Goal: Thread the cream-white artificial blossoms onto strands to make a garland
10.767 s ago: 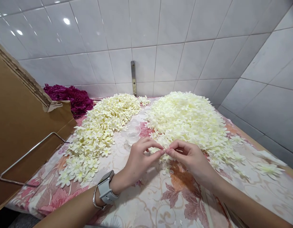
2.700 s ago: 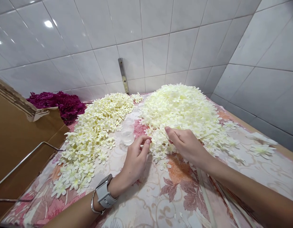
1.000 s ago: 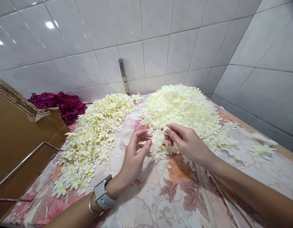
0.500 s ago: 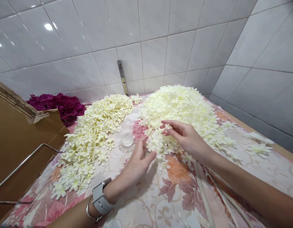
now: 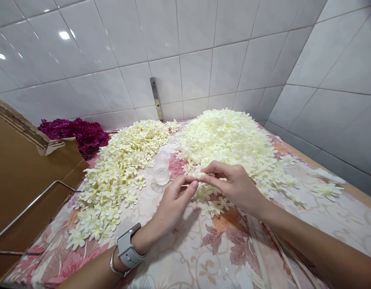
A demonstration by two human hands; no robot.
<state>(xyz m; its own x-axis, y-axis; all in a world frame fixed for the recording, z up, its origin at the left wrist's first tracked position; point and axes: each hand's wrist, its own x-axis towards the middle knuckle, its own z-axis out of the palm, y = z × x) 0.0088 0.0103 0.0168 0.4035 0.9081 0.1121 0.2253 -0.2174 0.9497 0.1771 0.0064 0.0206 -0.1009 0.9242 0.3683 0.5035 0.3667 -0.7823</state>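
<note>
My right hand (image 5: 238,186) pinches a small white artificial flower (image 5: 200,174) between thumb and fingertips. Its petals are partly hidden by the fingers. From the left, my left hand (image 5: 175,202) meets it, thumb and forefinger pinched together at the flower's near side. What lies between those left fingertips is too small to make out. Behind and below the hands spreads a big heap of white artificial flowers (image 5: 227,132), a few of them loose at its near edge. A clear plastic cup (image 5: 160,172) stands just beyond my left hand.
Another heap of cream artificial flowers (image 5: 122,160) runs along the left. Purple flowers (image 5: 78,134) lie behind a cardboard box (image 5: 31,176) with a metal rod (image 5: 29,208) beside it. A floral cloth (image 5: 203,257) covers the table. Tiled walls (image 5: 194,72) close off the back and right.
My right hand has moved slightly left and down with the flower. My left hand's fingers have closed into a pinch and come up against the right fingertips.
</note>
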